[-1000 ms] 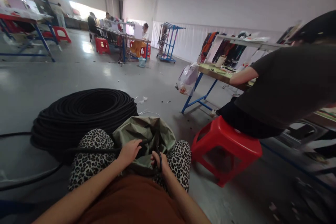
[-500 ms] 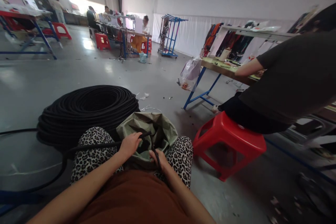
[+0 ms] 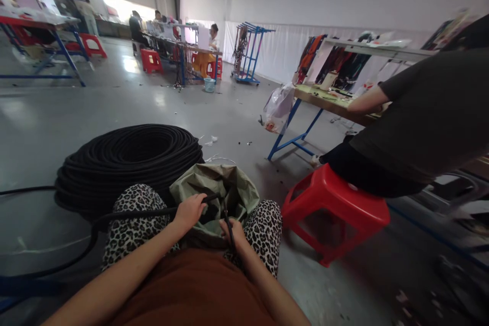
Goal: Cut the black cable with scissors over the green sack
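I sit with leopard-print trousers and an olive green bag open between my knees. My left hand grips a black cable that runs left across my knee and down to the floor. My right hand holds a thin black piece, perhaps the same cable's end, at the mouth of the bag; the view is too small to say which. A big coil of black cable lies on the floor just beyond my left knee.
A person in a dark shirt sits on a red stool to my right, at a workbench with blue legs. A plastic bag hangs off its end. Far tables, red stools and seated people stand at the back left.
My hands stay at the bag's mouth on the cable, with small shifts. The view has swung slightly, so the cable's run on the floor at left shows more.
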The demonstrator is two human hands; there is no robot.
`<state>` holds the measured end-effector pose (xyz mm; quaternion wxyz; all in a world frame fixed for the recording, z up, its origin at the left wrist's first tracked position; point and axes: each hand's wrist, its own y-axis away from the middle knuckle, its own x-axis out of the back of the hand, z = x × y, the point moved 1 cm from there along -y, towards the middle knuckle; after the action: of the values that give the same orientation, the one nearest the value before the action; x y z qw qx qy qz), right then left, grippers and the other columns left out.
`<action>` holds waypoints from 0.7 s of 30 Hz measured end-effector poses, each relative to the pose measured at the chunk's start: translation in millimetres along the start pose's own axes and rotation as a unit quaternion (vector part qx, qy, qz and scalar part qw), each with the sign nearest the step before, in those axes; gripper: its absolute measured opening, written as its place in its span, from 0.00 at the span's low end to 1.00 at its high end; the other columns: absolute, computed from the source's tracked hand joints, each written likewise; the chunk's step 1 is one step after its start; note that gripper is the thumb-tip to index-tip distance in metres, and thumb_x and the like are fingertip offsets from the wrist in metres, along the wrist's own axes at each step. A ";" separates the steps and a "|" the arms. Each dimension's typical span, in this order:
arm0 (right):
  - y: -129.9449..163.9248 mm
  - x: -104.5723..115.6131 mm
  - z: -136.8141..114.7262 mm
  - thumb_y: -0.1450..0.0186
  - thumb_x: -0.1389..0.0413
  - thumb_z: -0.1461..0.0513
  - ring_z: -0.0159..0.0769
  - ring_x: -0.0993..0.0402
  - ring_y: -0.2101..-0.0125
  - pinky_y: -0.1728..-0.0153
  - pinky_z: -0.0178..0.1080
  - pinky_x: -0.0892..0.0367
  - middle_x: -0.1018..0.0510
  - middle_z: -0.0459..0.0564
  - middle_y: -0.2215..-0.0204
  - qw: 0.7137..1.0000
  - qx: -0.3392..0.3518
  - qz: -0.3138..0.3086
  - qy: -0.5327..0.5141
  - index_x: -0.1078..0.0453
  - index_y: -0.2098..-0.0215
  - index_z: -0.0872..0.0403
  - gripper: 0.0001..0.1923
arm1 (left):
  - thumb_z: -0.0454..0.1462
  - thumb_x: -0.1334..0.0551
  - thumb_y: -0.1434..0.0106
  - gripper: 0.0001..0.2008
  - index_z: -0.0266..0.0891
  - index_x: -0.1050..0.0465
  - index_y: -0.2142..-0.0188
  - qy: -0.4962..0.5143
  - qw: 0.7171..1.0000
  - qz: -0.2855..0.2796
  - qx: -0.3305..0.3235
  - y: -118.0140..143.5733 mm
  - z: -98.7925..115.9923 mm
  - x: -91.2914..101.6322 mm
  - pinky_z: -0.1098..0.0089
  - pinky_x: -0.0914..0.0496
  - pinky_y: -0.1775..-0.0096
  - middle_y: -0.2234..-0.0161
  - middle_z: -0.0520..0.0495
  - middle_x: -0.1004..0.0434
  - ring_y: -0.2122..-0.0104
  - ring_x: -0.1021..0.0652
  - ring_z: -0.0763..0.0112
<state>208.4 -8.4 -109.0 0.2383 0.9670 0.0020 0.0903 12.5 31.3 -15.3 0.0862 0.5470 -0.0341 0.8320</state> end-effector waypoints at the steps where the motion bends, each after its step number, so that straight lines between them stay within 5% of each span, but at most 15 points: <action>1: 1.0 0.4 -0.5 0.38 0.30 0.46 0.30 0.34 0.81 0.77 0.32 0.40 0.29 0.43 0.82 1.000 0.006 -0.004 -0.001 0.30 0.74 0.55 0.24 | 0.33 0.42 0.26 0.17 0.41 0.24 0.41 0.000 1.000 0.000 0.001 -0.2 0.7 0.5 0.63 0.27 0.43 0.44 0.40 0.16 0.45 0.18 0.58; 21: 11.0 1.6 -16.1 0.38 0.30 0.49 0.34 0.29 0.78 0.74 0.34 0.38 0.29 0.42 0.81 0.998 0.017 -0.053 0.007 0.32 0.74 0.53 0.21 | 0.33 0.43 0.26 0.18 0.40 0.24 0.40 -0.011 1.000 -0.011 -0.019 2.2 5.6 -3.9 0.62 0.27 0.43 0.45 0.39 0.16 0.45 0.18 0.58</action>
<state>206.6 -10.7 -89.6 0.2263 0.9688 0.0566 0.0840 18.6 27.8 -16.5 0.1053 0.5548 -0.0444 0.8241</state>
